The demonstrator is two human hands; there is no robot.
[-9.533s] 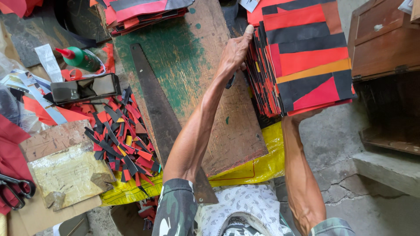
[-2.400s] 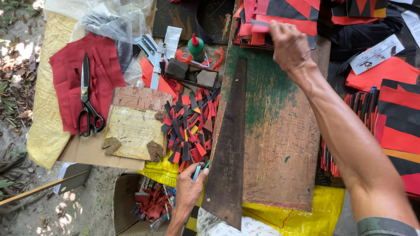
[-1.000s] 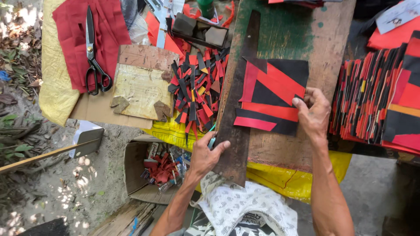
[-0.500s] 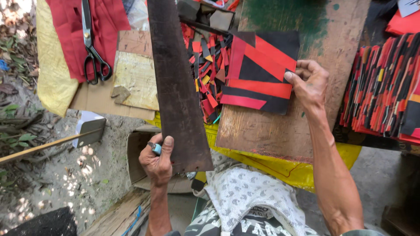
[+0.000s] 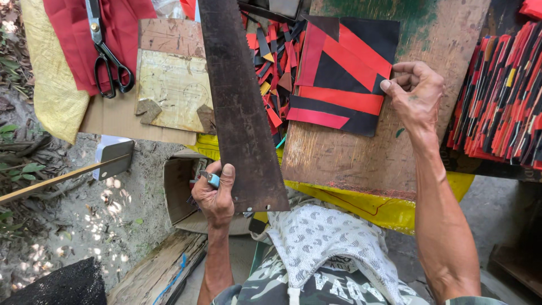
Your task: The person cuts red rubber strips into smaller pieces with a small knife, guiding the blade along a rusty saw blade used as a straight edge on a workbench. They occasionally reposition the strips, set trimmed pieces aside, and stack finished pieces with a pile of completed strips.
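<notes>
The left hand gripped the wide end of a long, dark, rusty metal blade, thumb pressed on its face — a small blue tool tucked in the same fist. The right hand, fingers curled, pinched the edge of a black-and-red patchwork cloth piece lying on the worn wooden board — beside a heap of red and black scraps.

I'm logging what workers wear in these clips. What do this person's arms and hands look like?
Both forearms are bare, with no gloves on the left hand or right hand. Camouflage-patterned sleeve edges show near the elbows at the bottom. No watch or wristband is visible.
</notes>
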